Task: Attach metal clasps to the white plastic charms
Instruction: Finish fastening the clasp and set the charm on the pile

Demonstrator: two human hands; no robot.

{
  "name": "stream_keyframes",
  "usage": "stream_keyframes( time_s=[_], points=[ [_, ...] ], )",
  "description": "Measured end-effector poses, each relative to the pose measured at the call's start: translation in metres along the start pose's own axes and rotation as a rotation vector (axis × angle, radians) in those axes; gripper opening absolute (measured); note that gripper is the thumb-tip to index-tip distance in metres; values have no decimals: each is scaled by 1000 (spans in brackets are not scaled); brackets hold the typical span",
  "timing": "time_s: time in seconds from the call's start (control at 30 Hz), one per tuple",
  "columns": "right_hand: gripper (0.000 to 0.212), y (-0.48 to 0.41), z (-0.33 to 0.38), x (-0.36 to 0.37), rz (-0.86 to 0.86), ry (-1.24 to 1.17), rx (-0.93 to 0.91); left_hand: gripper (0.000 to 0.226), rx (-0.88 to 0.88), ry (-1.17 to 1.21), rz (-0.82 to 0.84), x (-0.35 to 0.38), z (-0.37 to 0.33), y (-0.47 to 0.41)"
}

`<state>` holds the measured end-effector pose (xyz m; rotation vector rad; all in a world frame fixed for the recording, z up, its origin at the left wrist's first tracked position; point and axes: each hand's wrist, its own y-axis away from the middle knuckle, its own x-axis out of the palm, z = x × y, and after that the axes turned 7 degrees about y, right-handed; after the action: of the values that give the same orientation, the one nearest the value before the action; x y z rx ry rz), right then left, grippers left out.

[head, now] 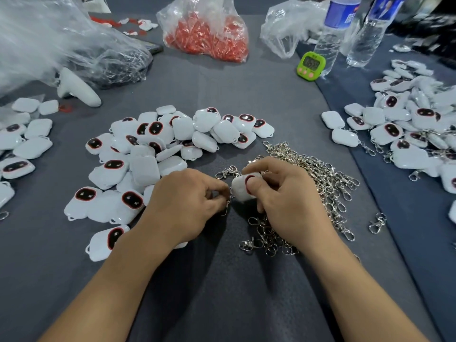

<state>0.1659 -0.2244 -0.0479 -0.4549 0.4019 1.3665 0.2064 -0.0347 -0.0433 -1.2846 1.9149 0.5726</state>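
I am watching both hands meeting just above the grey tabletop [222,280]. The left hand [187,206] is pinching a metal clasp [228,207] between thumb and forefinger, at the left edge of a white charm [240,192]. The right hand [283,201] is gripping that charm, with the thumb pressing on its dark, red-rimmed face and the fingers curling behind it. The clasp is touching the charm, but the fingertips are hiding the joint, so I cannot tell whether it is hooked on.

Under the right hand and spreading toward 2 o'clock, a pile of loose clasps [320,178] is lying on the tabletop. From 9 to 12 o'clock a heap of charms [160,146] is curving round the hands. Well apart at 3 o'clock, a second heap [407,134] is lying with clasps showing along its near edge.

Farther off, a green timer [311,66] is standing at 1 o'clock beside two water bottles [330,38]. At 12 o'clock, a clear bag of red pieces [207,38] is sitting.
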Motion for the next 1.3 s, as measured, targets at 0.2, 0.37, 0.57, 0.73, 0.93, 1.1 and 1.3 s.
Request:
stream_keyframes(
  time_s=[0.2,0.37,0.57,0.73,0.93,1.1,1.3],
  points=[
    [13,0,-1,-1,12,48,-32,7,18,-130,-62,2,-4,4],
    [13,1,0,-3,13,73,-48,9,40,-183,-114,5,-9,7],
    [12,1,-1,-3,20,83,-38,12,21,-160,-160,8,-14,8],
    [14,2,0,-2,33,33,-15,9,12,-156,-203,12,-14,9],
    [21,-1,7,-6,86,-336,134,8,-5,142,-315,11,-14,12],
    [32,-1,12,-12,148,-644,233,19,83,445,-346,7,-15,12],
    [40,-1,15,-13,211,-751,284,24,86,536,-365,3,-14,15]
  ],
)
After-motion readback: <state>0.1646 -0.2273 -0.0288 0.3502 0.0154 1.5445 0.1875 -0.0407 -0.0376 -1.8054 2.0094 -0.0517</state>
